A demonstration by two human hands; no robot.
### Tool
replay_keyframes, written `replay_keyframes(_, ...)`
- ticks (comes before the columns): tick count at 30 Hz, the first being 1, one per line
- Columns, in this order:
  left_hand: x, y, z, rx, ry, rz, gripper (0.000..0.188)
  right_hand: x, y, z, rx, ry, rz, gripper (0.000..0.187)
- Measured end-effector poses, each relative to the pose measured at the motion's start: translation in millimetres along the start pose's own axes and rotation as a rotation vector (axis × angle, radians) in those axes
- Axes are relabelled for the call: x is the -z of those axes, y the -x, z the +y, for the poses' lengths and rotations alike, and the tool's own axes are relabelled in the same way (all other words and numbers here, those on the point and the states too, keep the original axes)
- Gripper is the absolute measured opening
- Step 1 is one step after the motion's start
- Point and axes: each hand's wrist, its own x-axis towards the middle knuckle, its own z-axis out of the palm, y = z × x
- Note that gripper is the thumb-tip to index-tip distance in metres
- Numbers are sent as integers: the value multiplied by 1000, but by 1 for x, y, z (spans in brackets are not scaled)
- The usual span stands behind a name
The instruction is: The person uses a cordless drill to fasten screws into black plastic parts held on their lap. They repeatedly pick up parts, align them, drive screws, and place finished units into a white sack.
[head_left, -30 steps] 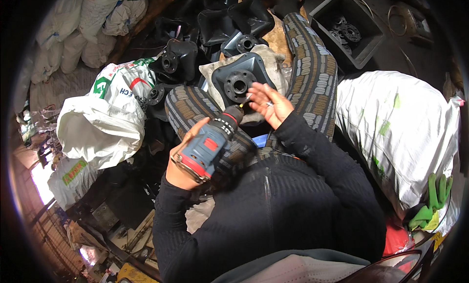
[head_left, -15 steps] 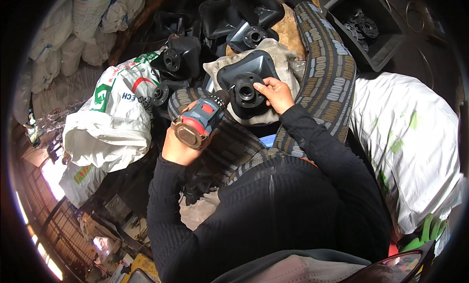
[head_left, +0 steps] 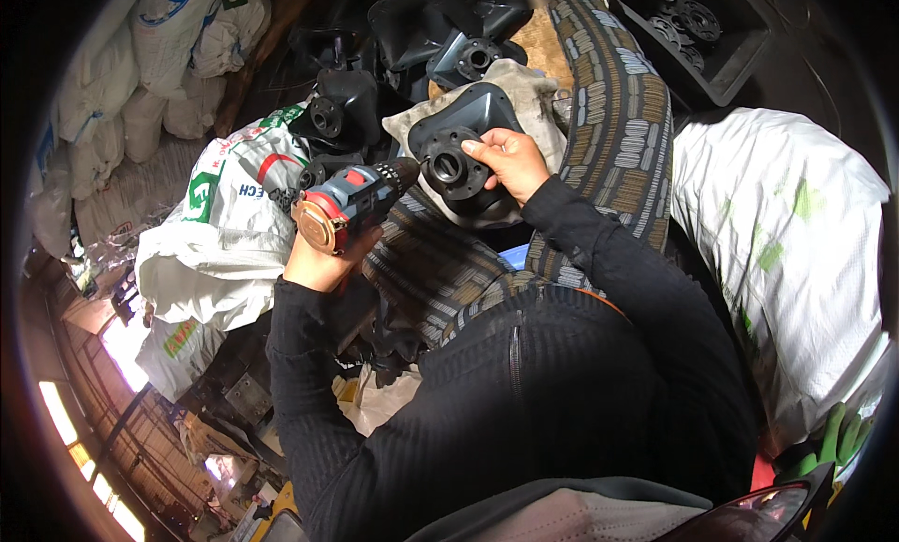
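While the person sits with the work on the lap, the left hand is closed fully round the grip of a cordless drill driver, grey-blue with red trim, its nose aimed right toward the part. The right hand rests on a black moulded plastic part, fingers curled over the edge of the round flanged hub at its centre, thumb and fingertips pinched there; whether they grip a screw I cannot tell. The part lies on a pale cloth across patterned trousers.

Judgement: the step in hand is fastening the hub to the moulded part, with the driver tip just beside the hub rim and apparently not yet seated. The next move calls for lining the bit squarely on a fastener hole and holding the part steady against the twist, keeping the fingertips off the bit's path.

Beside the left forearm stands a white printed sack; a second white sack is at the right. Farther off lie more black moulded parts, and a dark bin containing round hubs.
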Motion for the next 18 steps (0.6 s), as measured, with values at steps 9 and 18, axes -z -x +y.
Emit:
replay_keyframes(9, -8, 3, -8, 263, 312, 3, 49, 0, -9, 13, 46, -13, 46, 27)
replay_keyframes(18, -9, -6, -11, 40, -35, 6, 54, 6, -12, 20, 82, 92, 111, 28)
